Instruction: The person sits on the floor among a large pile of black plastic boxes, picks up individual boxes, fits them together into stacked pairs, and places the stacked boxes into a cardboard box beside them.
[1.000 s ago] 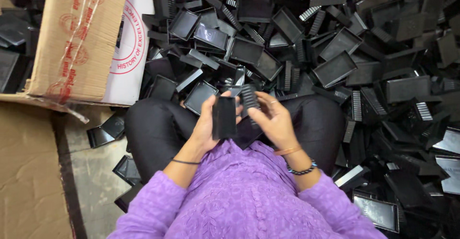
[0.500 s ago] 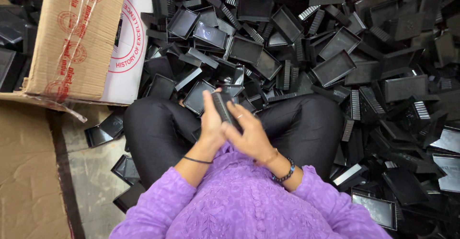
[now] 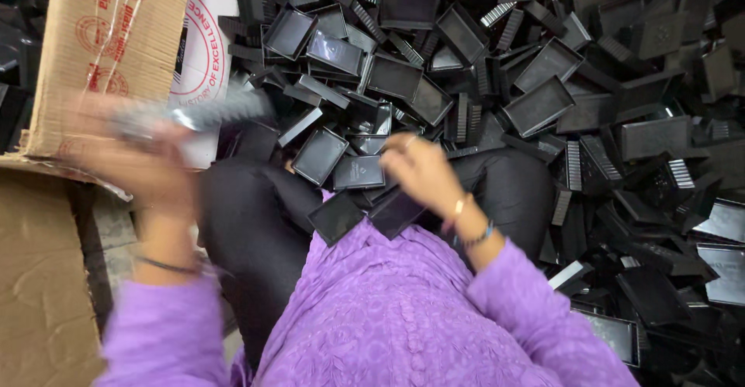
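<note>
While the right hand (image 3: 423,173) rests with loosely curled fingers, gripping nothing, on black trays (image 3: 365,208) in the lap, the blurred left hand (image 3: 143,166) clasps a dark grey piece (image 3: 202,114) beside the cardboard box (image 3: 101,53). Swung this fast, the piece could slip free. Beyond, the tray heap (image 3: 543,84) could slide onto the legs.

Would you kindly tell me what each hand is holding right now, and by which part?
The left hand grips a blurred dark flat piece by one end. The right hand rests over black trays on the lap; whether its fingers grip one cannot be told.
</note>
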Available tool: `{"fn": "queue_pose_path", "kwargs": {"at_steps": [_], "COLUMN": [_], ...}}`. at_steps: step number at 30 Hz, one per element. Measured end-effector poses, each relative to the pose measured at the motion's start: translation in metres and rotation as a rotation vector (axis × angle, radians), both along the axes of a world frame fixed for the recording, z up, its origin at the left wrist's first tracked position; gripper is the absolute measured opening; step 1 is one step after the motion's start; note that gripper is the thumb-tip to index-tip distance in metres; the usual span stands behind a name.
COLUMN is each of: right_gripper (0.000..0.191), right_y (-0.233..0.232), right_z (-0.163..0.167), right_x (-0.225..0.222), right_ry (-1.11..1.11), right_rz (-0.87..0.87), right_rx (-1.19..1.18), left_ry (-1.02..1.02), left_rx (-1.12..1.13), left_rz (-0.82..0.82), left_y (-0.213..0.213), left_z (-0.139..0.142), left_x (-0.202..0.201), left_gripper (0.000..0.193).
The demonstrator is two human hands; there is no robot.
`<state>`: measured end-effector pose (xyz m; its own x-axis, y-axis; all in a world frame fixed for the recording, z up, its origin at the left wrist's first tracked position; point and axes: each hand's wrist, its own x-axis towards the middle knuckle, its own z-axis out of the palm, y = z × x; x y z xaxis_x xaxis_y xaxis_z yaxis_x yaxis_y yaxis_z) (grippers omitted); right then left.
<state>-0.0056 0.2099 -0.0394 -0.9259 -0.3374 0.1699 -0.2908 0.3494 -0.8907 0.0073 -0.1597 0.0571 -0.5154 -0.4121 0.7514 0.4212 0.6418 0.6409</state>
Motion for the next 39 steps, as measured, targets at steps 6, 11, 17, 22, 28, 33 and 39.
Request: {"fn": "queue_pose_path", "kwargs": {"at_steps": [6, 11, 17, 22, 28, 33, 39], "right_gripper": [0.038, 0.036, 0.032, 0.032, 0.044, 0.039, 0.041], "right_y": [0.057, 0.043, 0.060, 0.067, 0.061, 0.055, 0.051], "right_z": [-0.091, -0.116, -0.063, -0.075, -0.105, -0.091, -0.070], "right_x": [-0.098, -0.092, -0.057, -0.042, -0.078, -0.092, -0.090], "right_ry": [-0.142, -0.120, 0.192, 0.134, -0.362, -0.693, -0.708], "right_rz": [-0.183, -0.125, -0.204, 0.102, 0.465, 0.462, 0.445], "right_rx": [0.718, 0.548, 0.743, 0.808, 0.713, 0.742, 0.844], "left_ry": [-0.570, -0.129, -0.281, -0.569, -0.668, -0.864, -0.840], "left_rx": [0.071, -0.525, -0.851, -1.219, -0.897, 0.589, 1.783], "left_rz": [0.286, 0.330, -0.352, -0.336, -0.712, -1.253, -0.713], "left_y": [-0.125, -0.006, 0.196, 0.246, 0.212, 0.145, 0.142], "left_z": [0.052, 0.018, -0.134, -0.186, -0.156, -0.126, -0.157], "left_x": [-0.081, -0.085, -0.091, -0.127, -0.149, -0.108, -0.056], "left_gripper": [0.038, 0.028, 0.027, 0.021, 0.027, 0.020, 0.018]}}
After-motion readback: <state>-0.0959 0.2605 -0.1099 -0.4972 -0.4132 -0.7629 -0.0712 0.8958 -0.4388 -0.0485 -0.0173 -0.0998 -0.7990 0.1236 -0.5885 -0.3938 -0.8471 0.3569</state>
